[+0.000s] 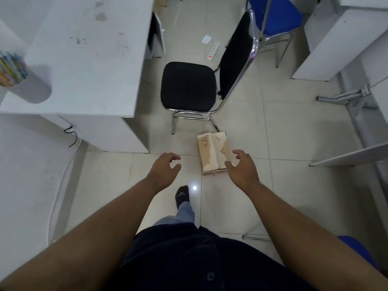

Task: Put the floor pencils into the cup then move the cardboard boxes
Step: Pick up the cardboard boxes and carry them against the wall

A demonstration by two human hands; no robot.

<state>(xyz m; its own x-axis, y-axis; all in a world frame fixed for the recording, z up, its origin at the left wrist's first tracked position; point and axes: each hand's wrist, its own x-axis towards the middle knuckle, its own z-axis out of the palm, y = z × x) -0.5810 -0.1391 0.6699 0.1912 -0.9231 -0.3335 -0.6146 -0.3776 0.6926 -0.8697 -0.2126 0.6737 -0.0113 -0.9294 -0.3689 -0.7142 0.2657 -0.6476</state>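
A small cardboard box [212,153] with torn top flaps and black marks lies on the tiled floor just in front of the black chair. My right hand [242,169] hovers over its near right corner, fingers spread and empty. My left hand [165,168] is open too, to the left of the box and clear of it. A white cup [27,87] full of coloured pencils [11,68] stands on the white desk at the far left. No loose pencils show on the floor.
A black chair [189,86] with chrome legs stands right behind the box. The white desk [88,59] fills the left; more white desks line the right. A blue chair [279,15] and a power strip [213,51] are further back. My socked foot [182,195] is forward.
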